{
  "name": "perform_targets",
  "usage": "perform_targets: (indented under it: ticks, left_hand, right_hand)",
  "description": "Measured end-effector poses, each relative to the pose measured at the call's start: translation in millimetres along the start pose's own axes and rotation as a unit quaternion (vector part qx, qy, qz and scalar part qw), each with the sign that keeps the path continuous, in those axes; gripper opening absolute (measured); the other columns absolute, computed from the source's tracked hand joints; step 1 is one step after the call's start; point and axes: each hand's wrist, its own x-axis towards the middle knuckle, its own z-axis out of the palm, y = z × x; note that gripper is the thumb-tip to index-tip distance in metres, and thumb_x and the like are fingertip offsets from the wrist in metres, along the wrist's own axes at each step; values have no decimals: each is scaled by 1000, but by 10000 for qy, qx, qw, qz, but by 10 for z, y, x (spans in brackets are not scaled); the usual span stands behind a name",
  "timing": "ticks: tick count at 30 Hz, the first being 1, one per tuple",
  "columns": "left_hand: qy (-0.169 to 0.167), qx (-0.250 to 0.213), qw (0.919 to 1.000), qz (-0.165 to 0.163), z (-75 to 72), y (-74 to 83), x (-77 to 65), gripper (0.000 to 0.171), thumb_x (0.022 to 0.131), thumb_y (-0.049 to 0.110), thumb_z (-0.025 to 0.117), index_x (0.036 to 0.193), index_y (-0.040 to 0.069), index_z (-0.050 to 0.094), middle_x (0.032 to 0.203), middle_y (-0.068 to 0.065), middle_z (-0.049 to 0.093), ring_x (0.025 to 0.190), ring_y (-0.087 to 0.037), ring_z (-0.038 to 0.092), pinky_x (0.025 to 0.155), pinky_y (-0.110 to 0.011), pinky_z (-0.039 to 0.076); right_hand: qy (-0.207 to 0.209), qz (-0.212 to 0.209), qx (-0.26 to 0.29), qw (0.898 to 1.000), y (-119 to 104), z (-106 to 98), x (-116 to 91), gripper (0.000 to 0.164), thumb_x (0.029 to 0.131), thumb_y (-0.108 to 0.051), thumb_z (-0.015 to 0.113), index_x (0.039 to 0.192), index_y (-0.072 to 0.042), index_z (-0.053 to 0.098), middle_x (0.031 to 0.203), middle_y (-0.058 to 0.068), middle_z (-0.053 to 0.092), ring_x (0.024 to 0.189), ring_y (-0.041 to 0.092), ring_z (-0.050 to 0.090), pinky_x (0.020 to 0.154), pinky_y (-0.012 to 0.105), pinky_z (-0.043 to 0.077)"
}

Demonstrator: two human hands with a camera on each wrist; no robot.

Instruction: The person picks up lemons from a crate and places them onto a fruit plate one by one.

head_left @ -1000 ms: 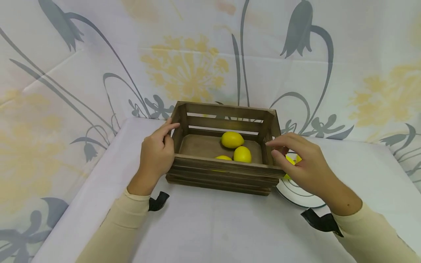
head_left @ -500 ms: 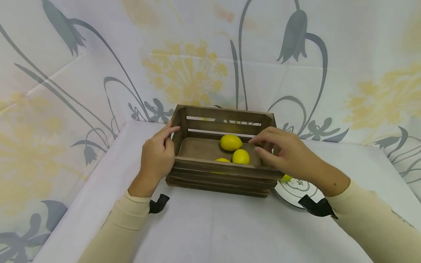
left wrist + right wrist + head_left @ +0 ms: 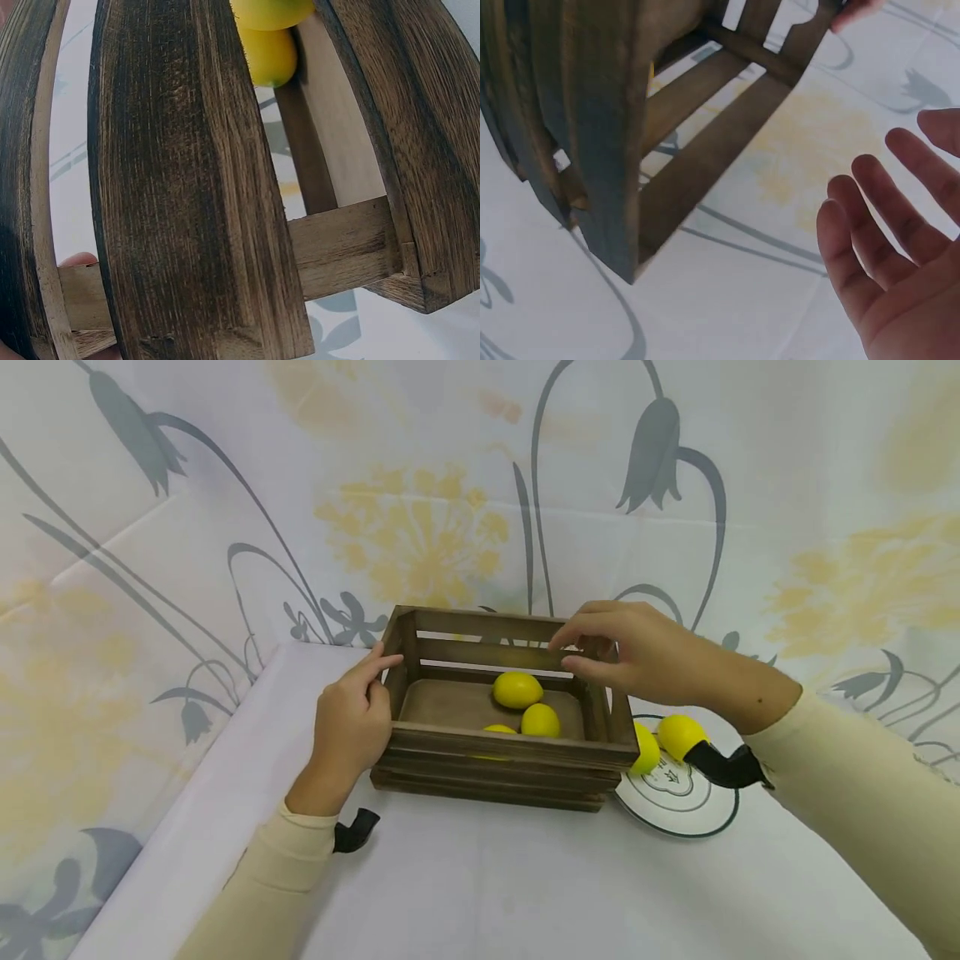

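Observation:
A brown slatted wooden crate (image 3: 495,774) stands on the white cloth. Inside, toward its right half, lie three yellow lemons: one at the back (image 3: 517,690), one in the middle (image 3: 541,721), and one partly hidden by the front wall (image 3: 498,730). My left hand (image 3: 351,718) grips the crate's left end, index finger over the rim. In the left wrist view, slats (image 3: 187,180) hide most of that hand. Above the back right corner hovers my right hand (image 3: 645,652), fingers loosely bent, holding nothing; the right wrist view shows its fingers (image 3: 870,247) spread apart from the crate.
To the crate's right is a white plate (image 3: 697,817) with a dark rim. Two more lemons are on it, one partly behind the crate (image 3: 646,748) and another (image 3: 681,735) beside the black wrist strap (image 3: 726,767). A flower-printed cloth backdrop (image 3: 420,527) rises behind.
From the crate's right edge, my right hand has moved left over the crate, then up toward the back, uncovering the plate and its lemons. My left hand keeps its place on the crate.

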Motion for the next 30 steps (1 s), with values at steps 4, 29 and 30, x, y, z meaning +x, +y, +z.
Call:
perform_targets:
  ticks: [4, 29, 30]
  left_hand:
    - [-25, 26, 10000, -24, -13, -22, -10, 44, 95, 4, 38, 124, 9, 71, 143, -11, 58, 38, -4, 17, 37, -20, 18]
    - [49, 47, 10000, 49, 0, 21, -20, 43, 94, 5, 40, 122, 10, 72, 143, -10, 58, 38, -4, 16, 37, -20, 18]
    - [48, 54, 10000, 53, 2, 21, -23, 43, 94, 5, 40, 122, 10, 72, 143, -10, 58, 37, -4, 16, 37, -20, 18]
  right_hand:
    - [-331, 250, 340, 9986, 9, -56, 190, 20, 96, -14, 67, 114, -12, 72, 111, 2, 70, 93, 15, 65, 82, 35, 58]
    - [-1755, 442, 710, 9809, 222, 352, 922, 27, 96, -19, 63, 120, -8, 68, 120, 8, 68, 107, 21, 63, 96, 40, 52]
    - [-1865, 477, 720, 9787, 221, 382, 935, 27, 96, -20, 64, 120, -9, 68, 121, 8, 68, 107, 21, 63, 96, 39, 52]
